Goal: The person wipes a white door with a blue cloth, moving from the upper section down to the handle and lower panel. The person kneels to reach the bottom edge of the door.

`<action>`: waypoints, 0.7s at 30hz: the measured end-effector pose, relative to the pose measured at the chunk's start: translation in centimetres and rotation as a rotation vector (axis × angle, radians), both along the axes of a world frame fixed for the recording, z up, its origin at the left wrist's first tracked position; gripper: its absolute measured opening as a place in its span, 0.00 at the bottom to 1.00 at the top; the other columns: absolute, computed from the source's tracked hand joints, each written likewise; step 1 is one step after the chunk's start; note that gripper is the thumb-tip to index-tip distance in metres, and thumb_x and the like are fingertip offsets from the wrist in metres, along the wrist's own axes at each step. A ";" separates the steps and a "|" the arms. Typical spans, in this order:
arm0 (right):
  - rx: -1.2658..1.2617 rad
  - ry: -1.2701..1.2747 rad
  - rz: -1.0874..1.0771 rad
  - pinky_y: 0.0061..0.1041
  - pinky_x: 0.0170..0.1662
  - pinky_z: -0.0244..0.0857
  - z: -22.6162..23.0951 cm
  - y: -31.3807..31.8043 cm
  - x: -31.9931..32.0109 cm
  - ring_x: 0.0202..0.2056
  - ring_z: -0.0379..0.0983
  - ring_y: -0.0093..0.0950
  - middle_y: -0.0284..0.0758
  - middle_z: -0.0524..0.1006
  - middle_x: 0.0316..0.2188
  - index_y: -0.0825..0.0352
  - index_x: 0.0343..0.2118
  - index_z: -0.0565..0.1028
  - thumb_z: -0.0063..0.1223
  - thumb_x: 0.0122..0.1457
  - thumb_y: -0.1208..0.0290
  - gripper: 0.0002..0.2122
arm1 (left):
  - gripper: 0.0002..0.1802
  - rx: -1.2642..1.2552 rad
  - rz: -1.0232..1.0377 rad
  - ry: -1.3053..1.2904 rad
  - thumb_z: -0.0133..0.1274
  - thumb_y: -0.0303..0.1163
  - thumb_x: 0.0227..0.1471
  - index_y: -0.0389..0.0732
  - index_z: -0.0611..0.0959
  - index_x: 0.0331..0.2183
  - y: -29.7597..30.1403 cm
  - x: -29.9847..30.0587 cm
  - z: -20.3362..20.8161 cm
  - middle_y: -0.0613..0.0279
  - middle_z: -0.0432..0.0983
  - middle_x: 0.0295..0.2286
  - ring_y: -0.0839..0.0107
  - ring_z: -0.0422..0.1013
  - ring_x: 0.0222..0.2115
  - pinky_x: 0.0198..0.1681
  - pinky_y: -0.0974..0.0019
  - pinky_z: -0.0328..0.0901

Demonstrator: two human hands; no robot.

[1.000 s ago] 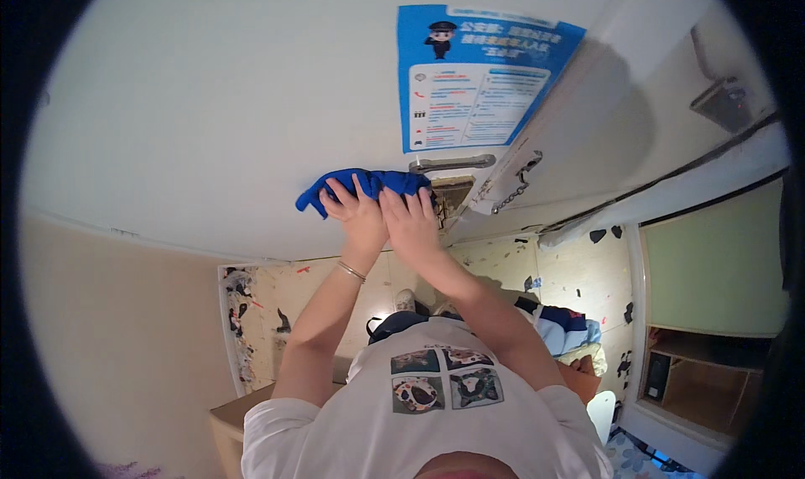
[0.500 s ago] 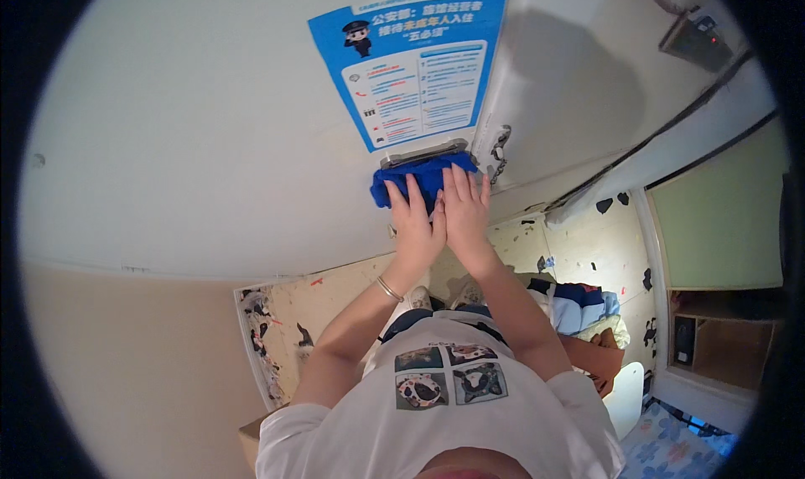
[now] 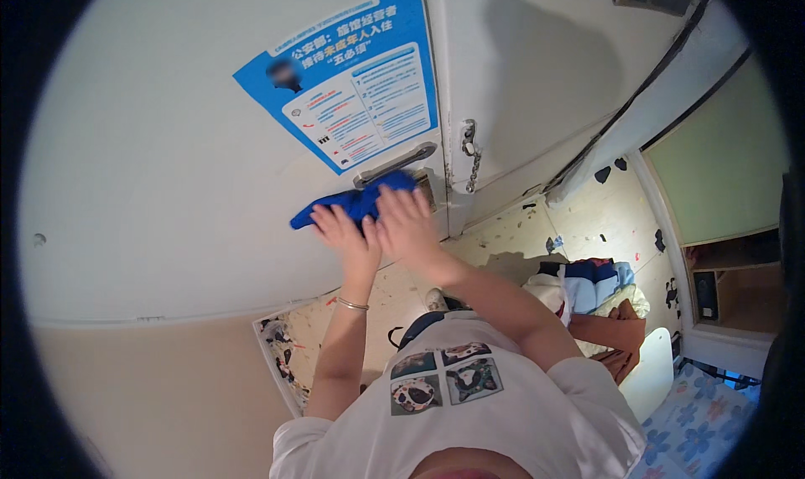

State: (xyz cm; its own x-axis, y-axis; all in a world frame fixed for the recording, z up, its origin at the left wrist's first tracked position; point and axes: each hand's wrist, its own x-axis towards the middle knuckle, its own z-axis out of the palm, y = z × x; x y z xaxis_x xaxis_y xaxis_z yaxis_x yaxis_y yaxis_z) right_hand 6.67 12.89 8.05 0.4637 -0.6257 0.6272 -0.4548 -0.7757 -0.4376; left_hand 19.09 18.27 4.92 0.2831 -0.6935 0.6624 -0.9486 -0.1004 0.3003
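Observation:
A bunched blue cloth point(image 3: 356, 200) lies against the white door point(image 3: 168, 169), just below a metal door handle point(image 3: 394, 164). My left hand point(image 3: 345, 237) holds the cloth's lower left part against the door with outstretched fingers. To its right, my right hand point(image 3: 409, 227) presses the cloth's right part, its fingers bent over the fabric. The two hands touch or nearly touch at the thumbs. A bracelet circles my left wrist. Part of the metal lock plate point(image 3: 428, 192) shows beside the cloth; the rest is hidden.
Above the handle a blue and white poster point(image 3: 356, 80) is stuck on the door. A door chain point(image 3: 472, 160) hangs at the frame. Behind me on the right lie piled clothes point(image 3: 595, 290) and a white chair point(image 3: 654, 374). Dark scraps dot the floor point(image 3: 587, 219).
Both hands and the cloth have slid left along the door, past the handle's left end. My view has shifted too, so the poster and chain appear further left.

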 end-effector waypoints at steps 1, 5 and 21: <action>-0.036 -0.026 0.019 0.45 0.56 0.50 -0.3 0.3 0.5 0.50 0.63 0.39 0.44 0.68 0.50 0.73 0.41 0.72 0.50 0.50 0.67 0.18 | 0.40 0.003 0.019 0.046 0.49 0.35 0.50 0.29 0.50 0.58 0.2 0.4 0.5 0.28 0.36 0.59 0.33 0.33 0.60 0.59 0.36 0.28; -0.072 -0.039 0.092 0.43 0.56 0.51 0.1 0.9 1.4 0.47 0.65 0.36 0.41 0.69 0.50 0.71 0.42 0.73 0.51 0.49 0.70 0.17 | 0.41 -0.095 0.039 -0.095 0.46 0.31 0.48 0.32 0.48 0.60 0.6 2.6 2.6 0.28 0.34 0.59 0.32 0.33 0.59 0.58 0.36 0.29; -0.068 -0.071 -0.305 0.56 0.57 0.41 4.2 -3.3 -0.2 0.54 0.55 0.54 0.60 0.57 0.55 0.77 0.52 0.61 0.53 0.50 0.60 0.31 | 0.32 0.180 -0.021 -0.084 0.43 0.36 0.53 0.29 0.59 0.57 -2.2 -2.5 7.8 0.28 0.40 0.58 0.29 0.35 0.58 0.59 0.36 0.31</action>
State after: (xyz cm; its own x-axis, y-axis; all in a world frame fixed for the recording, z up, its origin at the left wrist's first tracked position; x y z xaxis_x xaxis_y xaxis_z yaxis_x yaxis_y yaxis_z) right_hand 6.47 9.57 12.22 0.2147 -0.6849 0.6963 -0.6410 -0.6367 -0.4286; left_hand 16.57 16.10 12.72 0.2164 -0.8078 0.5483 -0.9720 -0.1253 0.1990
